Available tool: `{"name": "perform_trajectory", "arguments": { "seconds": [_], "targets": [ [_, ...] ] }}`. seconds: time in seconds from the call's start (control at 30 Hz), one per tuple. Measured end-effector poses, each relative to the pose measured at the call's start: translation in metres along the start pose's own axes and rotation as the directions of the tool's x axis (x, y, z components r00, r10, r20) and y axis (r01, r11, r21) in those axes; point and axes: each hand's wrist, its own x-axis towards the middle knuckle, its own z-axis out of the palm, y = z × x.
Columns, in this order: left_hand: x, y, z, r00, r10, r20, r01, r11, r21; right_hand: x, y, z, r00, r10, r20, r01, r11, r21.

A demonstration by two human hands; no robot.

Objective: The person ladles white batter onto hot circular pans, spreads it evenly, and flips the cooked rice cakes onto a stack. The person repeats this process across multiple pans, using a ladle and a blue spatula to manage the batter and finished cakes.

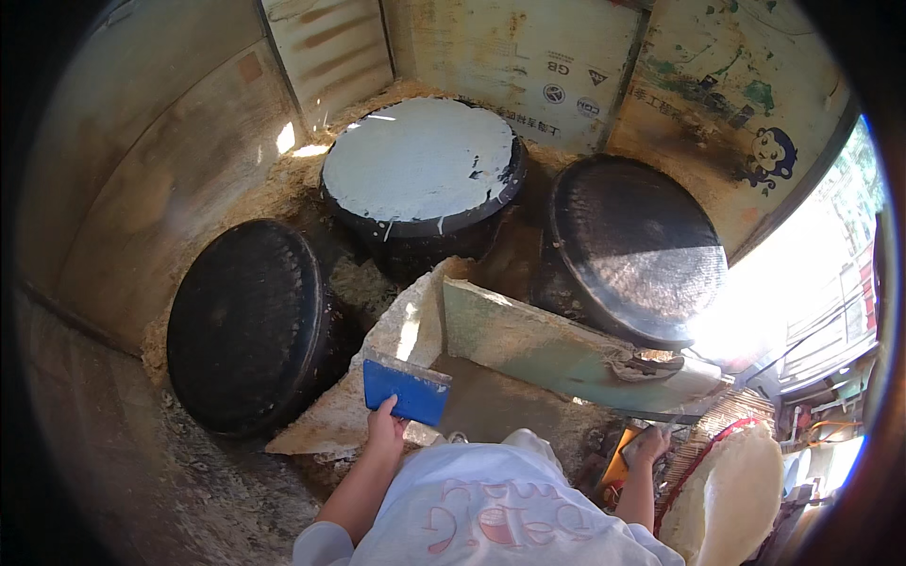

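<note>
My left hand (387,424) grips a blue flat scraper (406,391), its pale-smeared edge pointing away from me. Beyond it stands a round, raised black griddle (421,159) whose top is coated with a whitish layer, with drips down the side and dark bare patches near the right edge. A dark round griddle (244,329) stands at the left, and another (637,244) at the right, partly in sunlight. My right hand (648,447) is low on the right beside an orange object (617,460); its fingers are partly hidden, so its hold is unclear.
A low greenish panel (524,339) and a rough, pale slab (403,325) stand between me and the griddles. Stained wall panels (517,49) curve around behind. Near my right arm lies a whitish sheet-like pile (736,488) on ribbed, woven-looking material with a red edge.
</note>
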Motion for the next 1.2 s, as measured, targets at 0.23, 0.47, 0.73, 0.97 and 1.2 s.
{"name": "perform_trajectory", "arguments": {
  "seconds": [0.23,0.47,0.73,0.97,1.2],
  "targets": [
    [0.034,0.058,0.028,0.965,0.264,0.006,-0.263,0.961,0.084,-0.179,-0.109,0.221,0.842,0.025,0.539,0.081,0.982,-0.173],
    [0.068,0.080,0.079,0.923,0.383,-0.038,-0.375,0.917,0.133,-0.197,-0.113,0.383,0.540,-0.025,0.841,0.663,0.629,-0.407],
    [0.178,0.156,0.140,0.833,0.551,-0.043,-0.472,0.749,0.465,-0.140,-0.127,0.441,0.658,0.205,0.724,0.142,0.911,-0.387],
    [0.252,0.180,0.161,0.894,0.444,0.062,-0.400,0.729,0.556,-0.129,-0.091,0.374,0.564,0.149,0.812,0.234,0.914,-0.330],
    [0.245,0.168,0.179,0.911,0.396,0.113,-0.390,0.743,0.544,-0.142,-0.104,0.376,0.579,0.235,0.780,0.229,0.872,-0.433]
  ]
}}
